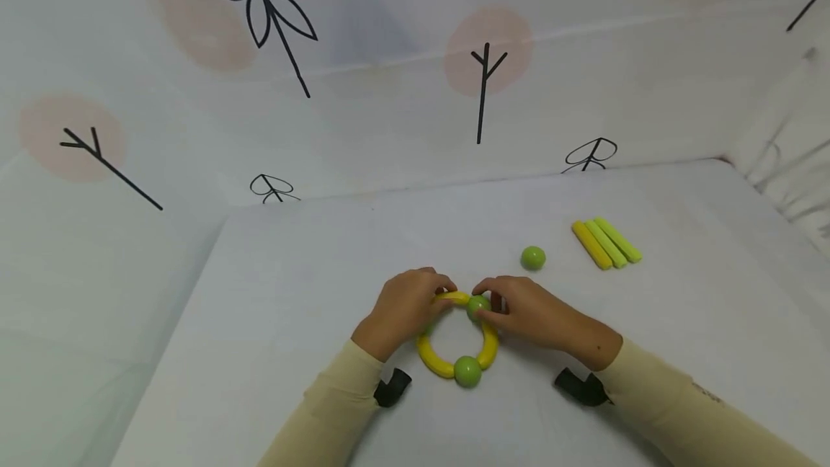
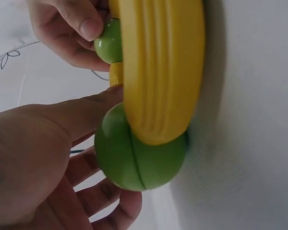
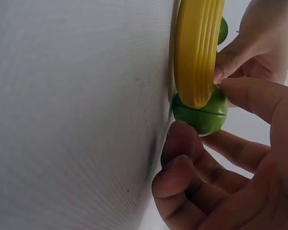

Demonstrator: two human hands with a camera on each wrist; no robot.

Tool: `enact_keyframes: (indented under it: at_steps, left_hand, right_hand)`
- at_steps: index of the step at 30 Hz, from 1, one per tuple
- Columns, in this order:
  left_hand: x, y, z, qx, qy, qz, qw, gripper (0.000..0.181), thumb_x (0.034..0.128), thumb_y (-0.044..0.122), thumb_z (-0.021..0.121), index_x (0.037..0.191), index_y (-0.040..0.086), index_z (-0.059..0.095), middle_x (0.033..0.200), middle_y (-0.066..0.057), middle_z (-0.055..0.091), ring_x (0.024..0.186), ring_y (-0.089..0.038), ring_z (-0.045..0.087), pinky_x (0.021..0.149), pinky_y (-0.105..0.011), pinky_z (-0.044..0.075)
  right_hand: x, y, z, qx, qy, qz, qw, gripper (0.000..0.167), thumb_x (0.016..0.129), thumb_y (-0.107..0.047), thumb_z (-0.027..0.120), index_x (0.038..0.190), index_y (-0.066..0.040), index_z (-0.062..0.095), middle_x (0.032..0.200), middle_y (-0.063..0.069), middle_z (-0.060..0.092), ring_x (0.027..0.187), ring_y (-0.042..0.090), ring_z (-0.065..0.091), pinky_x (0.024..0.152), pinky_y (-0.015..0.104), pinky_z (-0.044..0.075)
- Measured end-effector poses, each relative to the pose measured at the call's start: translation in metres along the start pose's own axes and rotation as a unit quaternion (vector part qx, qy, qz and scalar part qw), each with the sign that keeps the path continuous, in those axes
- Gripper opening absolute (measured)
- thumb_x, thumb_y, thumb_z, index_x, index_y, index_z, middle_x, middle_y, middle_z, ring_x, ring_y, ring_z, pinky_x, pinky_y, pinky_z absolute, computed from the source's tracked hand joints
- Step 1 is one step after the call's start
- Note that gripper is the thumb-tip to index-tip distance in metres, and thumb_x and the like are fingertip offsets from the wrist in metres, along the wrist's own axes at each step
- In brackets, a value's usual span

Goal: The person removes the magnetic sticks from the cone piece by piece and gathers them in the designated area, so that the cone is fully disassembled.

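At the upper right of the ring, the right hand pinches a green ball between thumb and fingers; the left hand's fingers are clamped on the upper yellow arc. Lying on the white surface, the ring looks light and stiff; glossy balls might slip, so the ridged arcs seem surer holds. From the head view, the left ball is mostly hidden behind the left hand.
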State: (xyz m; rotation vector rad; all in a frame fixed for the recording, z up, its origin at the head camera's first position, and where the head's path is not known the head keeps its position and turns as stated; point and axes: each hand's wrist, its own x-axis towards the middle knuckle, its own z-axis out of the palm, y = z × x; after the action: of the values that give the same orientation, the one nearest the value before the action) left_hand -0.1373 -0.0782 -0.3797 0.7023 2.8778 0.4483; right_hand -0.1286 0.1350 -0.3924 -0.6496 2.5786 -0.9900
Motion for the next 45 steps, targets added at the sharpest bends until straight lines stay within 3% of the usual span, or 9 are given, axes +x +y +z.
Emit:
enact_keyframes:
  at_steps: [5,10,16,21,33,45]
  left_hand:
    - [0.000,0.002,0.004,-0.006,0.007,0.004,1.0000,0.022,0.0912,0.030,0.074,0.110,0.019,0.077,0.094,0.005,0.070,0.078,-0.007,0.060,0.072,-0.022,0.050]
    - [0.002,0.003,0.008,-0.011,0.020,0.010,0.9997,0.022,0.0906,0.029,0.075,0.110,0.020,0.076,0.093,0.006,0.069,0.077,-0.007,0.059,0.070,-0.022,0.049]
    - [0.003,0.004,0.010,-0.011,0.013,0.011,0.9998,0.021,0.0902,0.029,0.075,0.109,0.019,0.077,0.094,0.006,0.070,0.077,-0.007,0.060,0.070,-0.022,0.049]
    - [0.004,0.004,0.010,-0.001,0.022,0.014,0.9997,0.023,0.0899,0.031,0.075,0.109,0.020,0.077,0.095,0.006,0.072,0.081,-0.008,0.063,0.073,-0.023,0.052]
    - [0.003,0.004,0.011,-0.007,0.009,0.013,0.9999,0.025,0.0898,0.031,0.075,0.111,0.018,0.077,0.102,0.004,0.074,0.090,-0.011,0.067,0.079,-0.025,0.054]
    - [0.005,0.002,0.010,0.004,0.021,-0.017,0.9996,0.024,0.0896,0.031,0.076,0.110,0.019,0.077,0.097,0.005,0.072,0.083,-0.009,0.065,0.075,-0.023,0.053]
  right_hand:
    - [0.001,0.005,0.002,0.015,-0.020,-0.012,0.9996,0.029,0.093,-0.023,0.071,0.116,-0.006,0.068,0.077,-0.007,0.062,0.067,0.007,0.051,0.061,0.022,0.045]
    - [0.000,0.007,0.001,0.015,-0.013,-0.018,0.9996,0.026,0.093,-0.025,0.072,0.111,-0.008,0.069,0.073,-0.007,0.060,0.063,0.006,0.050,0.058,0.022,0.044]
    - [-0.003,0.008,-0.001,0.015,-0.018,-0.013,0.9996,0.023,0.093,-0.027,0.072,0.108,-0.010,0.067,0.067,-0.007,0.056,0.058,0.005,0.047,0.054,0.021,0.041]
    - [-0.003,0.008,-0.002,0.019,-0.021,-0.012,0.9995,0.023,0.093,-0.029,0.071,0.107,-0.010,0.065,0.068,-0.006,0.057,0.060,0.006,0.048,0.055,0.021,0.041]
    - [-0.004,0.011,-0.003,0.022,-0.031,-0.015,0.9992,0.024,0.093,-0.028,0.071,0.106,-0.009,0.064,0.070,-0.007,0.059,0.061,0.006,0.050,0.057,0.021,0.044]
    - [-0.003,0.013,-0.008,0.011,-0.031,0.011,0.9994,0.025,0.091,-0.030,0.074,0.102,-0.011,0.063,0.068,-0.005,0.056,0.061,0.009,0.049,0.056,0.022,0.043]
